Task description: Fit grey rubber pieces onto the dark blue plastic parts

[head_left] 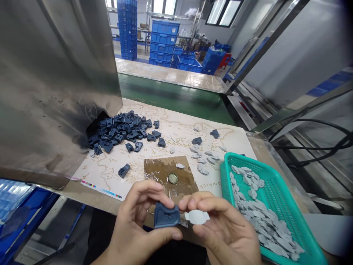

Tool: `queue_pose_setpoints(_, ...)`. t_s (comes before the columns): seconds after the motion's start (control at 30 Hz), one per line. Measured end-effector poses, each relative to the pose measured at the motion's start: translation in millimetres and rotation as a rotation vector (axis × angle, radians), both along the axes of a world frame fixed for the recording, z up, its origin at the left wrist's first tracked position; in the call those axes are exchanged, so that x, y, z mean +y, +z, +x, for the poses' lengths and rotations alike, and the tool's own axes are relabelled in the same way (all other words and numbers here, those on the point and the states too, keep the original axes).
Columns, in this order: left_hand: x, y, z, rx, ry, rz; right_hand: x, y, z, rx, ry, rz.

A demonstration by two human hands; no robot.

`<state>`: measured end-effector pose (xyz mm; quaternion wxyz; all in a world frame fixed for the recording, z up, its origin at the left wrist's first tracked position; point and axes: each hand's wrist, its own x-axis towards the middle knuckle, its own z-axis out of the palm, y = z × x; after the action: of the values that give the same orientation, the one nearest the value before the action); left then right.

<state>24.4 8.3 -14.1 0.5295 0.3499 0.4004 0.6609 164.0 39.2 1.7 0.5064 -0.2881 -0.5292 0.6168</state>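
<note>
Between the thumb and fingers of my left hand (143, 217) is a dark blue-grey plastic part (166, 216) with a recessed face turned up toward me. My right hand (220, 224) pinches a small light-grey plastic piece (197, 217) with a tab at each end. The two parts are close side by side; whether they touch I cannot tell. Just beyond my hands lies a brown board (154, 169) with a wet-looking surface. On it are a round metal cap-like disc (173, 178) and another light-grey piece (180, 166).
A heap of dark plastic parts (124, 127) spills from beside a metal panel (55, 73) at left. Loose grey pieces (211, 160) lie right of the board. A green basket (292, 195) at right holds many grey pieces. Behind runs a green conveyor belt (171, 95).
</note>
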Motion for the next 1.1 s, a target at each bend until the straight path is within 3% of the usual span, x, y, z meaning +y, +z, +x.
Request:
queue_pose_setpoints(0.27, 4.0, 1.5, -5.7, 0.644, 0.062, 0.271, 1.0, -16.1, -0.4, -0.044, -0.117, -0.009)
queue_pose_setpoints(0.5, 4.1, 4.4, -8.7, 0.734, -0.034, 0.197, -1.2, -18.5, -1.7, 0.013, -0.119, -0.174)
queue_pose_setpoints(0.6, 3.8, 6.8, -10.3, 0.639, -0.09, 0.121, -0.8, -19.6, -1.5, 0.027, -0.116, -0.179)
queue_pose_setpoints(0.73, 5.2, 7.3, -13.9, 0.145, -0.258, -0.077, -0.1, -18.9, -1.4, 0.048, -0.121, -0.185)
queue_pose_setpoints(0.83, 7.8, 4.4, -16.1, -0.118, -0.275, -0.152, -0.5, -13.9, -1.7, 0.064, -0.118, -0.161)
queue_pose_setpoints(1.1, 7.1, 6.5, -9.5, -0.188, -0.297, -0.161, -0.7, -6.0, -5.7, 0.106, -0.047, -0.099)
